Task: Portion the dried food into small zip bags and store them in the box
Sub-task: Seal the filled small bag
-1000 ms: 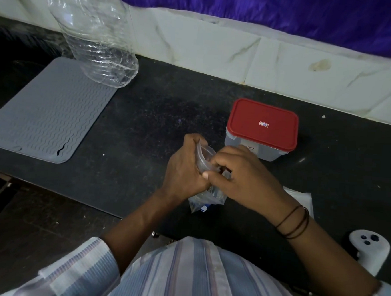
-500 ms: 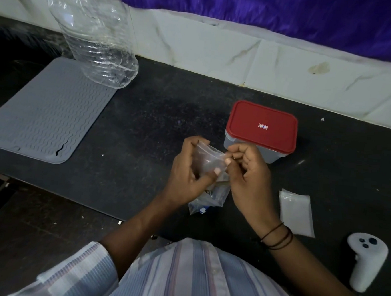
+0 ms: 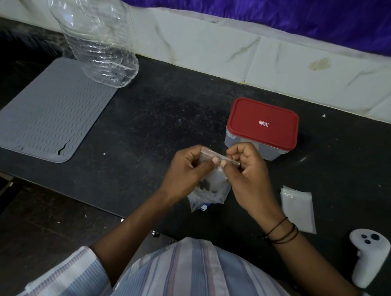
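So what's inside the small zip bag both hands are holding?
Through the clear zip bag a few dark pieces show near its middle. The left hand and right hand pinch its top strip, covering part of the upper bag, so nothing can be seen there.

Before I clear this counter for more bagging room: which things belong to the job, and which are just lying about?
Belongs to the job:
- small zip bag, pinched at its top by left hand and right hand
- spare zip bags
- red-lidded box, lid on

Lying about:
- grey mat
- clear plastic bottle
- white controller
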### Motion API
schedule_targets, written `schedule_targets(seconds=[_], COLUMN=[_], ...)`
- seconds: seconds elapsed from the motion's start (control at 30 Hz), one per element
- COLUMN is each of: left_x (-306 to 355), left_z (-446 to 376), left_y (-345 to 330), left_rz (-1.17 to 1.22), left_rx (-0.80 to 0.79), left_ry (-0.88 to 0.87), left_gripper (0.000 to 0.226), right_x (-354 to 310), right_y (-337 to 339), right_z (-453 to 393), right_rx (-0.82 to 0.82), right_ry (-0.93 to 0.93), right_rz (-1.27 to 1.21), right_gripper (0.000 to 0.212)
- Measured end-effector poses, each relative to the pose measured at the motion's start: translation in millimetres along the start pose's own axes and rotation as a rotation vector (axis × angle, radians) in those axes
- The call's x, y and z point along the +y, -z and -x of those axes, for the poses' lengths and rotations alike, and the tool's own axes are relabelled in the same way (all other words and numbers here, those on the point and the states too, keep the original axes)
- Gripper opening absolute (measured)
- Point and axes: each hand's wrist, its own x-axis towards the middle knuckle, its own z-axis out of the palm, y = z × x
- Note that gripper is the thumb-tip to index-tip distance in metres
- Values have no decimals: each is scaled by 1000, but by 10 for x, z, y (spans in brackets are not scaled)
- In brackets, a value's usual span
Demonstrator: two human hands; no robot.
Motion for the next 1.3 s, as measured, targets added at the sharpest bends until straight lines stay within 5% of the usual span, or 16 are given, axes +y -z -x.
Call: schedule_targets(seconds=[0.2, 0.67, 1.0, 1.3], left_x=[-8, -16, -52, -33], left_z=[8, -5, -39, -43], left_y=[26, -24, -74, -219], left_rz=[-59, -99, -98, -179], left_rx=[28, 92, 3, 18], left_ry=[-7, -60, -9, -5], left_gripper=[18, 31, 15, 17], right_x=[18, 116, 196, 224], right_y=[43, 200, 378, 460], right_z=[-18, -11, 10, 105], right_rx=[-112, -30, -121, -171], right_ry=[-9, -104, -77, -130], right_rz=[27, 6, 108, 27], right_gripper=[30, 24, 26, 6])
